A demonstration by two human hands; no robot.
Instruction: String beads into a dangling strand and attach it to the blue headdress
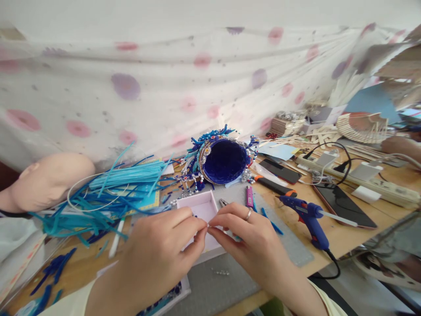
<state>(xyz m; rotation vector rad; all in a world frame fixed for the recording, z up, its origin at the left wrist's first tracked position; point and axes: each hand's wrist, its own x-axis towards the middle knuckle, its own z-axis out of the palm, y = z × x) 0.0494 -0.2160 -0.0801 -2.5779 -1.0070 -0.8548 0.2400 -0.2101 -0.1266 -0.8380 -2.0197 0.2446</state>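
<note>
My left hand [161,250] and my right hand [251,235] meet over a small white box [213,204], thumbs and forefingers pinched together. A tiny pale speck shows between the fingertips, too small to name. By my left fingers a dark blue bead peeks out. The jaws of metal pliers [223,202] show behind my right hand, which wears a ring. On the grey cutting mat [210,285] below lie small silvery beads [222,273]. Under my left wrist, a second white tray [186,292] with dark blue beads is partly hidden. Beyond the box lies a beaded blue headpiece [225,162], its opening facing me.
Blue pipe cleaners [131,177] and a mannequin head [52,182] lie left. To the right are a pink lighter [249,196], orange-handled cutters [272,185], a blue glue gun [304,215], phones [344,204] and a power strip [391,188]. Another person's hand [399,147] appears far right.
</note>
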